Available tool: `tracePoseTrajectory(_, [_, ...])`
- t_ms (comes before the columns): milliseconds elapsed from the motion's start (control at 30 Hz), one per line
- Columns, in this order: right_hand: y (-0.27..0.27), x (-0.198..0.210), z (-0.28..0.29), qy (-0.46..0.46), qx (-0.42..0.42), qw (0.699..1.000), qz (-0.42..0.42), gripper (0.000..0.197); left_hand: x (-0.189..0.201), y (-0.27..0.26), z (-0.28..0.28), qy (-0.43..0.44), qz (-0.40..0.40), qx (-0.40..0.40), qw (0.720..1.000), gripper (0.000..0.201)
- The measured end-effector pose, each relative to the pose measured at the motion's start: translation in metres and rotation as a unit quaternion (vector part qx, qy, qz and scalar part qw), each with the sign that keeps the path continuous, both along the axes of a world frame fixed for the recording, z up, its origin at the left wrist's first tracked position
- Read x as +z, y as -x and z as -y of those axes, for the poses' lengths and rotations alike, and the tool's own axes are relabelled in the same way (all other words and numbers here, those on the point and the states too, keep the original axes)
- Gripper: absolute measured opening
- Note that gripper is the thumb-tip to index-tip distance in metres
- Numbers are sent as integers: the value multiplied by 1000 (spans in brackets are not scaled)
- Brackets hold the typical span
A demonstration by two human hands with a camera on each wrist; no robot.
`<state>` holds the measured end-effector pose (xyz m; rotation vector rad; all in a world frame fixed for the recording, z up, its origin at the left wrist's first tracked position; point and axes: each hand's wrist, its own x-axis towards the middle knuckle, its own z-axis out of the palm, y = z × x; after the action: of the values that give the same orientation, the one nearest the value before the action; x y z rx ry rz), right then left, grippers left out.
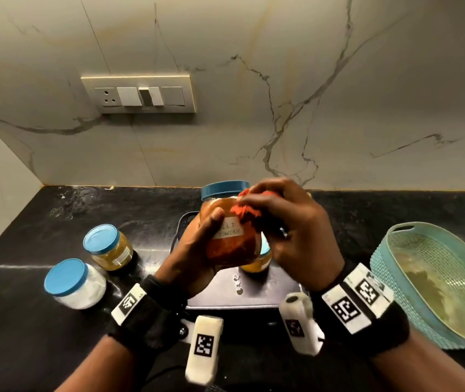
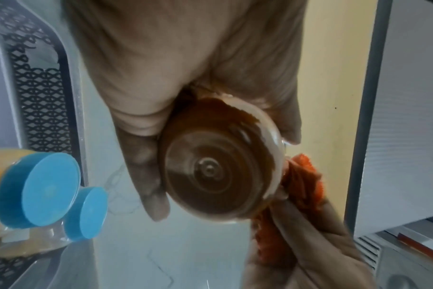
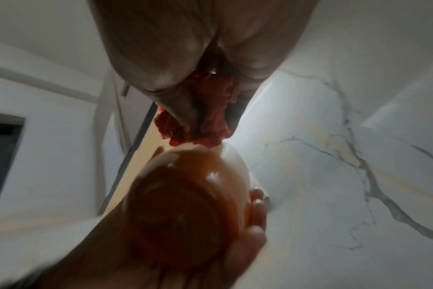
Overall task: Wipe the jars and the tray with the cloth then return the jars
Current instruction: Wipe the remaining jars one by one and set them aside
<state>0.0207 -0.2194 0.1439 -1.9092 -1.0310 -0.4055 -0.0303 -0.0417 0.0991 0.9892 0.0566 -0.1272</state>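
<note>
My left hand grips a blue-lidded jar of red powder and holds it raised above the dark tray. The jar's base faces the left wrist camera. With my right hand I clutch a bunched red cloth and press it against the jar's upper side, just under the lid. The right wrist view shows the cloth between my fingers, touching the jar. A yellow-filled jar stands on the tray, mostly hidden behind the held jar.
Two blue-lidded jars stand on the black counter at left: one of white powder, one of yellowish grains. A teal perforated basket sits at right. The marble wall with a switch plate rises behind.
</note>
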Motion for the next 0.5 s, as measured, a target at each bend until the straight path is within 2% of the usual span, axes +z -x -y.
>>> tracePoseTrajectory(100, [24, -11, 0, 107, 46, 984, 135, 30, 7, 1, -7, 21, -6, -1, 1000, 97])
tracePoseTrajectory(167, [24, -14, 1, 161, 74, 967, 184, 28, 8, 0, -8, 5, 0, -3, 1000, 97])
tracePoseTrajectory(233, [4, -7, -2, 130, 55, 979, 146, 33, 9, -1, -5, -54, 34, -4, 998, 84])
tracePoseTrajectory(333, [-23, 4, -7, 52, -15, 997, 48, 38, 13, -3, 1, -74, 47, 23, 996, 72])
tracePoseTrajectory(400, [-13, 0, -9, 53, 5, 996, 67, 33, 14, -5, -1, -68, 56, 25, 996, 73])
tracePoseTrajectory(500, [15, -10, -6, 144, 89, 971, 171, 23, 13, -6, -6, -60, 33, 27, 997, 82])
